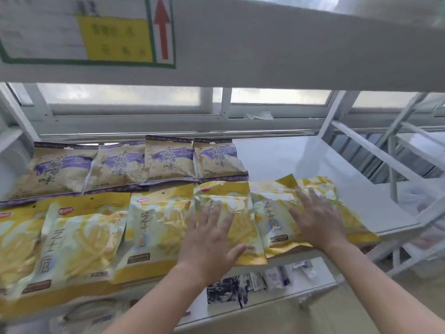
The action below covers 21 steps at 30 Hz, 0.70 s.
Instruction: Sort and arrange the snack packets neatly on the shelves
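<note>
**Mia:** Where were the snack packets?

**Ben:** They lay on the white shelf (301,160) in two rows. Four brown-and-purple packets (168,162) were at the back, side by side. The yellow packets (79,237) were in front, near the edge. Some of them lay a bit over each other.

**Mia:** What were the hands doing?

**Ben:** The left hand (207,239) lay flat on one yellow packet, palm down. Its fingers were straight and spread apart, and the thumb stuck out to the side. The right hand (317,220) lay flat too, across the last two yellow packets at the right end of the row. Its fingers were straight and a little apart.

**Mia:** What else was there?

**Ben:** A sign (115,37) with a red arrow (162,27) was stuck on the shelf edge above. Small boxes (277,277) sat on the lower shelf (320,273) underneath.
</note>
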{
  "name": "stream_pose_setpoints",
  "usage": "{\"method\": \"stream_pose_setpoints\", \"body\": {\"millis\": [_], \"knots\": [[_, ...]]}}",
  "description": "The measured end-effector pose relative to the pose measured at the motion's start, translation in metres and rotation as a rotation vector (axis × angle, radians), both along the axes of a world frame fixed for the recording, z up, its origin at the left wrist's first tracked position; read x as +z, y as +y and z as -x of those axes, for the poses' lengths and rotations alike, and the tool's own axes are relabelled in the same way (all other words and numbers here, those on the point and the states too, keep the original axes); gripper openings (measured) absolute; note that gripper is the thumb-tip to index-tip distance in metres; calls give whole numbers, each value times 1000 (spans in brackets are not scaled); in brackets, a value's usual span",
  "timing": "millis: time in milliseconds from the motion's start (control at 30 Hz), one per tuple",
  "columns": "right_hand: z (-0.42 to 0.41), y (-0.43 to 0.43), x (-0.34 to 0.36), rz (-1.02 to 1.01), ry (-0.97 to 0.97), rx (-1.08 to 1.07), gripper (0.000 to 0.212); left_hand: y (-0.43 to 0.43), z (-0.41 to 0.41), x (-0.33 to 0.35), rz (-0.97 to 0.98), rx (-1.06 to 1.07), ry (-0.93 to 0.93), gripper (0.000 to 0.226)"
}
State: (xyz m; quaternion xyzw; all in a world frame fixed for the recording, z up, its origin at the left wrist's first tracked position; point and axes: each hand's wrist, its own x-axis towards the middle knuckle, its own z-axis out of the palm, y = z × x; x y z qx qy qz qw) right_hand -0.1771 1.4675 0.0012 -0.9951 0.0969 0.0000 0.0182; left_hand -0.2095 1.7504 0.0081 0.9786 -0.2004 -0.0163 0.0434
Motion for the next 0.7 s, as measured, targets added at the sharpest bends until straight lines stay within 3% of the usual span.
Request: {"method": "stream_pose_setpoints", "body": {"millis": [200,467,700], "knots": [[-1,-80,-14,-33,131,31,68,-65,-16,-14,-68,76,71,88],[-6,-101,-18,5,98,104,62,-157,-23,-9,-50,-23,98,87],[17,-97,8,-54,69,78,59,-127,8,28,-73,100,157,85]]}}
